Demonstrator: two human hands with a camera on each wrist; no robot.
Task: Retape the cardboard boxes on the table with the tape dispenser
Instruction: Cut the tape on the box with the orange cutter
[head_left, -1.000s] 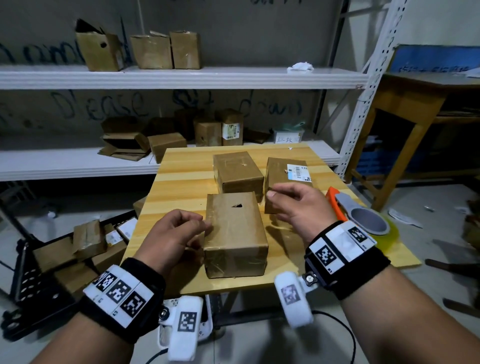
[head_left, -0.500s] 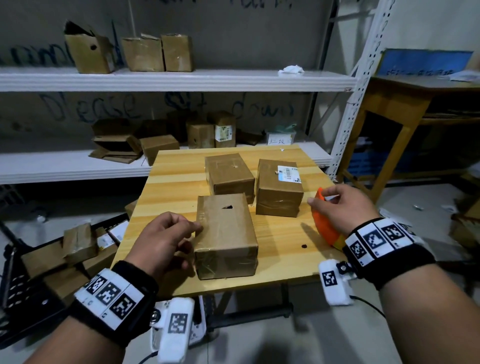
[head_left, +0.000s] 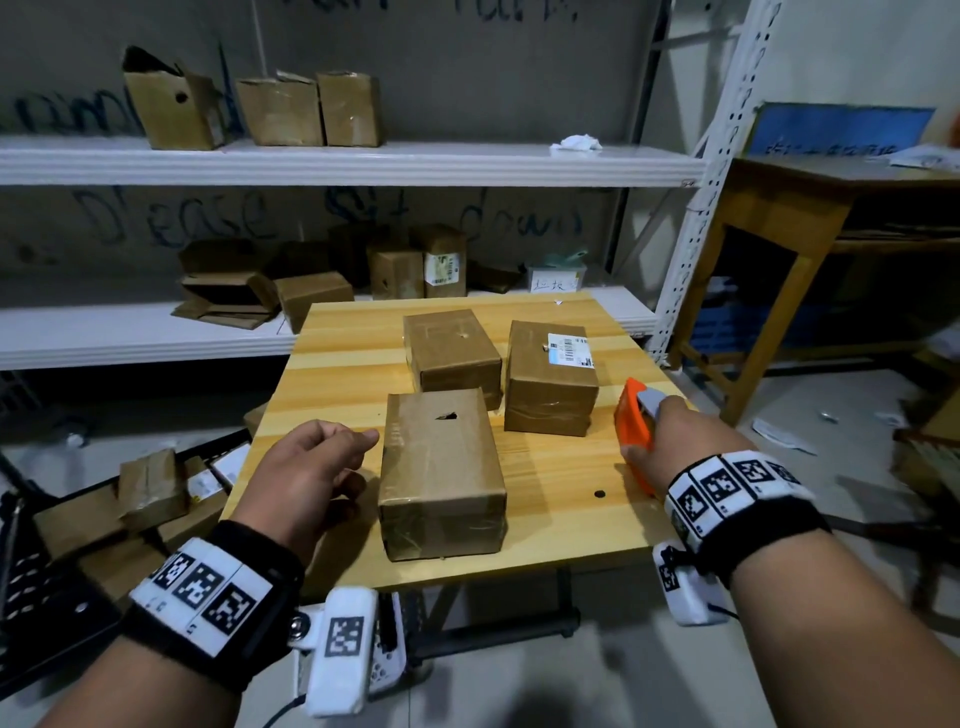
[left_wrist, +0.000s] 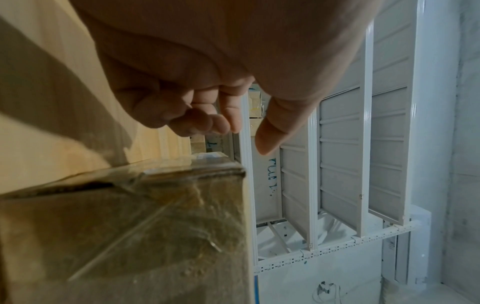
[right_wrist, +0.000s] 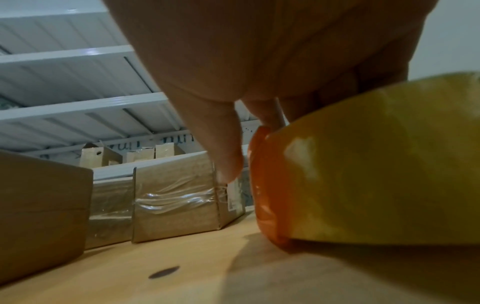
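Head view is showing the right hand (head_left: 670, 441) wrapping round the orange tape dispenser (head_left: 631, 423) at the table's (head_left: 332, 374) right edge; the dispenser is standing on edge, its base seemingly touching the wood. Right wrist view is confirming it: fingers (right_wrist: 221, 144) are curling over the orange body (right_wrist: 267, 185), with the yellowish tape roll (right_wrist: 384, 164) filling the frame.

Left hand (head_left: 311, 467) is sitting just beside the near box (head_left: 441, 467), fingers loosely curled and holding nothing. Left wrist view is showing the thumb (left_wrist: 275, 127) and fingers apart, off the near box's (left_wrist: 130, 226) corner.

Progress, my read: the task is looking early. The near box is carrying old, wrinkled tape and a small tear on top; no fresh strip is showing. The back-left box (head_left: 452, 353) and the labelled box (head_left: 550, 379) are also wearing old tape only. I'm judging all three as still to do. The tool is only now getting gripped.

Room: the near box is lying close to the front table edge, so pulling tape toward the person is risking overhang. The dispenser is also close to the right edge. Open wood is lying between the dispenser and the near box, giving a free path in. The two back boxes are sitting near each other, and the back-left one is almost touching the near box, so its front face is looking hard to reach.
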